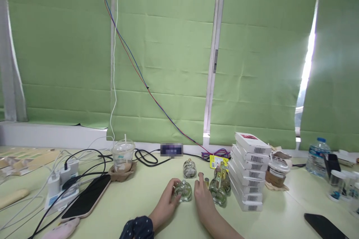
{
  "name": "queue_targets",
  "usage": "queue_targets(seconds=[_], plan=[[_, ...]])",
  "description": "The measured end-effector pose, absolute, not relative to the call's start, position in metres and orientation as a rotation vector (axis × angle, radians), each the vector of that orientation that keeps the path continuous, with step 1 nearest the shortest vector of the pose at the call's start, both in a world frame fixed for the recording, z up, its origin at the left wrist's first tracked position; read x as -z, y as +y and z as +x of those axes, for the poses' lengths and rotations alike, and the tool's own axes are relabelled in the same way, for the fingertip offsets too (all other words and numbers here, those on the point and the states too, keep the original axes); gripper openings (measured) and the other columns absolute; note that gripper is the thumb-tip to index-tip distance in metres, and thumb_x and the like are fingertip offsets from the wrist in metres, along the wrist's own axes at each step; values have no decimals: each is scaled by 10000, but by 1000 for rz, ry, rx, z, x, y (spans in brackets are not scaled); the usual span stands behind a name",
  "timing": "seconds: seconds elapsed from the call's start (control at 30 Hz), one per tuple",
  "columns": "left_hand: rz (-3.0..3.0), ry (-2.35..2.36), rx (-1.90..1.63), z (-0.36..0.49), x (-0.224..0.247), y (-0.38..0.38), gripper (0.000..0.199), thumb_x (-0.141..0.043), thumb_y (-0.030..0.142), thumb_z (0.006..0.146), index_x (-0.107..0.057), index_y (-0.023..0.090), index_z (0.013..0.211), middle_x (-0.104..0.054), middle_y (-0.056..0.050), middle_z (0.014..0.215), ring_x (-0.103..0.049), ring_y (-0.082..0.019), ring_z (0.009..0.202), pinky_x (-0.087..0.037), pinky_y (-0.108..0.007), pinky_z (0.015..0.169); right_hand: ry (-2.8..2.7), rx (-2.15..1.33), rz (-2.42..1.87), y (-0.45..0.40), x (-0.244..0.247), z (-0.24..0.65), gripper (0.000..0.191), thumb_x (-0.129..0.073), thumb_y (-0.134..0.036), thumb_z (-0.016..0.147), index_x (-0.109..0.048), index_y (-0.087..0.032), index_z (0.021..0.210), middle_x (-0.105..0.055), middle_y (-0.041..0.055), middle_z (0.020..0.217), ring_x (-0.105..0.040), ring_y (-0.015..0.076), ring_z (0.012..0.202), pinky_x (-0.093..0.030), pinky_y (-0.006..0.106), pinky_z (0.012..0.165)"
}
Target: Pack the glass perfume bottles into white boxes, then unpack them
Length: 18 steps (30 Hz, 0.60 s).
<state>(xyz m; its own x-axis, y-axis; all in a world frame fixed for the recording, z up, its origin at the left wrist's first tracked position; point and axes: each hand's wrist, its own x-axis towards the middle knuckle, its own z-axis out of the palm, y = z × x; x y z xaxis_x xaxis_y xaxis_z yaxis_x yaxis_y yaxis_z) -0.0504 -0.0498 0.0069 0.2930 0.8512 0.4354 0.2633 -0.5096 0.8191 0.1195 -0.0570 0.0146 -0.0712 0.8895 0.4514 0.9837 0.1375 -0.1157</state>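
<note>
My left hand is closed around the left side of a round clear glass bottle with pale green liquid, which stands upright on the table. Just right of it, my right hand has its fingers bent near a small gold cap; whether it holds anything is hidden. Beside that hand stand several glass bottles with gold necks, close together. Behind my hands is another ribbed glass bottle.
A leaning stack of white boxes rises right of the bottles. Cups, a water bottle and clear jars stand around. A phone, a power strip and cables lie left; a black object lies front right.
</note>
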Motion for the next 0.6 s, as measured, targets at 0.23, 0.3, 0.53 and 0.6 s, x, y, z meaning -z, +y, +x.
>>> queue_targets(seconds=[0.23, 0.3, 0.53, 0.6], plan=[[1937, 961, -1173, -50, -9, -54, 245, -546, 153, 845, -503, 217, 1078, -591, -41, 994, -550, -212, 929, -426, -359, 891, -1814, -78, -1492, -94, -8, 144, 270, -475, 35, 808, -568, -176, 948, -649, 65, 880, -657, 208, 838, -524, 303, 765], [1936, 951, -1165, -49, -9, -55, 251, -545, 153, 849, -499, 219, 1087, -591, -40, 1007, -548, -213, 947, -422, -355, 898, -1491, -546, -1310, -96, -7, 147, 179, -595, -99, 793, -552, -183, 945, -605, 6, 745, -622, 182, 666, -507, 284, 637], [1943, 942, -1150, -49, -10, -57, 270, -548, 123, 833, -499, 224, 1078, -594, -43, 1031, -543, -216, 976, -414, -363, 929, -968, -1403, -1050, -91, -7, 147, 329, -730, -423, 641, -556, -147, 676, -551, -15, 571, -542, 92, 491, -446, 208, 493], [1945, 939, -1148, -49, -10, -58, 274, -550, 122, 830, -498, 227, 1077, -595, -43, 1035, -543, -220, 991, -412, -368, 933, -922, -1467, -1014, -91, -7, 147, 287, -709, -384, 661, -535, -155, 664, -542, -14, 588, -539, 79, 508, -434, 185, 499]])
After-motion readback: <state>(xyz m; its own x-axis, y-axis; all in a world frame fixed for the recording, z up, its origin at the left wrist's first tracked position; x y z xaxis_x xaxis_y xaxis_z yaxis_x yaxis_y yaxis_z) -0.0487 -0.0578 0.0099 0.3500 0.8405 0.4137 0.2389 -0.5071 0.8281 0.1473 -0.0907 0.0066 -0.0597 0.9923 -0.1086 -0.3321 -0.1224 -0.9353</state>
